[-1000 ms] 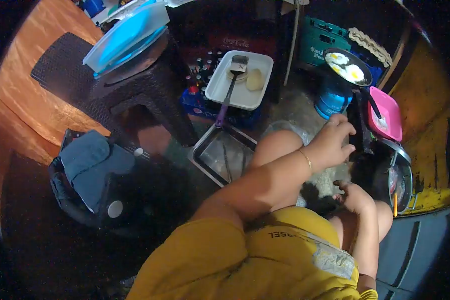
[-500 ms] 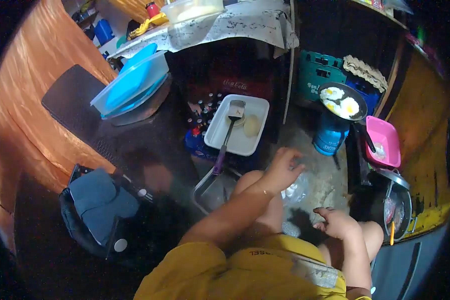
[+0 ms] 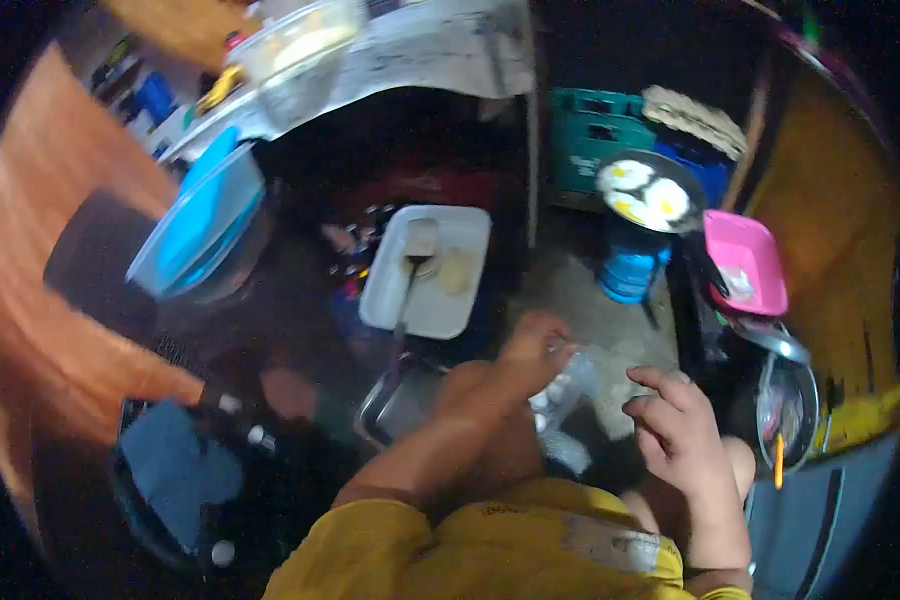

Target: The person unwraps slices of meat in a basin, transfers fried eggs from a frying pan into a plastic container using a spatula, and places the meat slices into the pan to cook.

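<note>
My left hand (image 3: 540, 346) hangs over a clear plastic bag (image 3: 567, 388) with white, rounded things in it, between my knees. Its fingers are curled together and blurred; what they hold, if anything, I cannot make out. My right hand (image 3: 674, 420) is raised above my right knee, fingers bent and apart, holding nothing. Beyond both hands, a black frying pan (image 3: 692, 165) with several fried eggs (image 3: 660, 200) sits above a blue gas cylinder (image 3: 630, 275). To the left, a turner (image 3: 410, 285) lies across a white tray (image 3: 460, 325), its handle end over a clear container (image 3: 375, 415).
On the right stand a pink basin (image 3: 765, 245) and a metal pot (image 3: 813, 400) with an orange-handled utensil (image 3: 779, 460). Green crates (image 3: 580, 160) and egg trays (image 3: 695, 120) stand behind the pan. Blue-lidded plastic containers (image 3: 195, 220) sit on a dark surface at left.
The view has shifted and blurred. My right hand has risen, its fingers now more spread. My left hand stays above the plastic bag, and the turner still lies across the tray.
</note>
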